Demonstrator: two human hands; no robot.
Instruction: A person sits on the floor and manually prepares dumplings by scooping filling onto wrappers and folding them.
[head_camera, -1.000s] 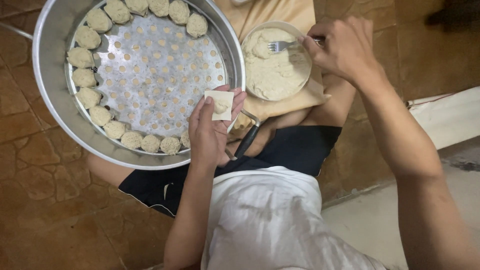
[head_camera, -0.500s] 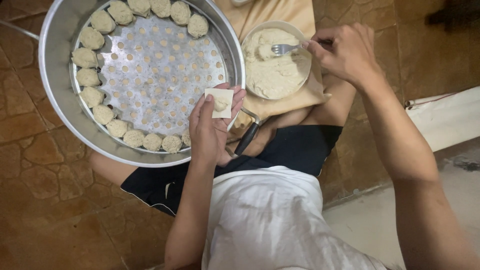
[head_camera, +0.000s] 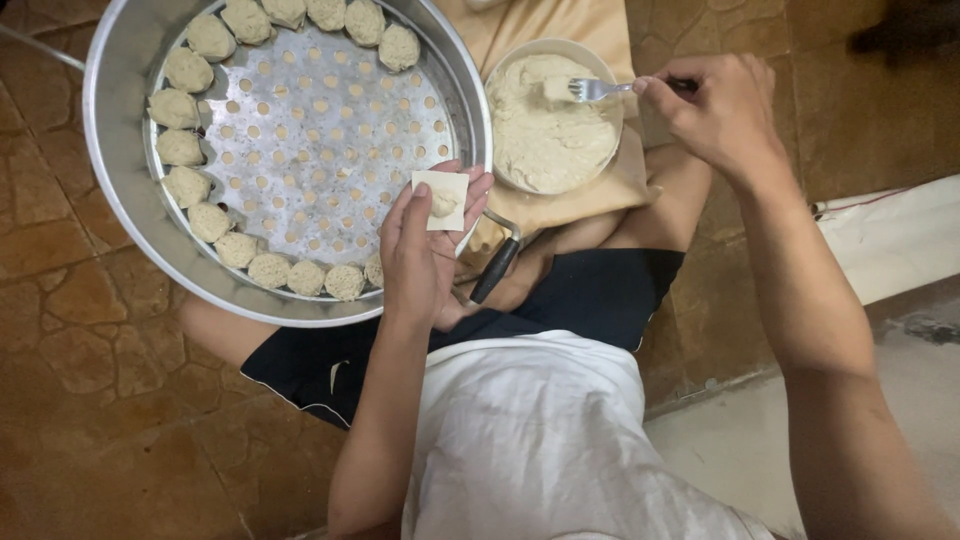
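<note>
The left hand (head_camera: 425, 250) lies palm up just over the near rim of the round perforated steamer tray (head_camera: 300, 150), its fingers (head_camera: 470, 195) gently cupped under a small square wrapper (head_camera: 441, 199). A dab of pale filling sits in the middle of that wrapper. The wrapper rests flat on the fingertips, at the tray's right edge and just short of the bowl (head_camera: 555, 115).

The right hand (head_camera: 720, 110) is to the right of the bowl, its fingers pressed together around the handle of a fork (head_camera: 600, 89). The fork's tines reach in over the bowl's far side and carry a lump of the same pale paste that fills the bowl.

Finished dumplings (head_camera: 210, 222) line the tray's inner wall in an arc, from the far side round the left to the near edge beside the left hand. The bowl stands on a tan cloth (head_camera: 520, 25), touching the tray's right rim. A dark handle (head_camera: 495, 270) pokes out below the left hand. The person sits on a brown tiled floor (head_camera: 90, 420).
</note>
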